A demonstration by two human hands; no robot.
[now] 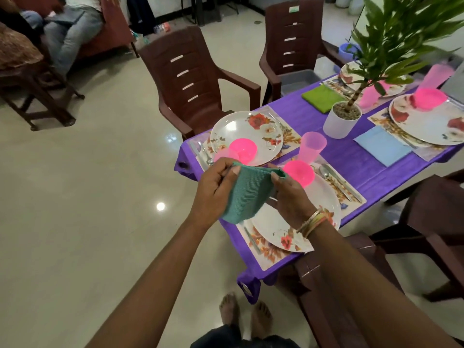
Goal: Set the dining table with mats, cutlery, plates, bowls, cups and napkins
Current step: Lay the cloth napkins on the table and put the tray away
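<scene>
A teal ribbed napkin (247, 190) hangs folded between my hands above the near corner of the purple-covered table (351, 159). My left hand (213, 189) pinches its left edge and my right hand (288, 194) grips its right top edge. Under them lies a floral plate (321, 197) on a mat with a pink bowl (300, 172), a pink cup (311, 146) and cutlery (336, 177). A second plate (246, 131) with a pink bowl (242, 149) sits at the far left setting.
A blue napkin (381, 145), a green napkin (322, 96) and a white potted plant (342, 119) lie mid-table, with two more place settings behind. Brown plastic chairs (190, 79) ring the table; one stands by my right arm. A person sits at far left.
</scene>
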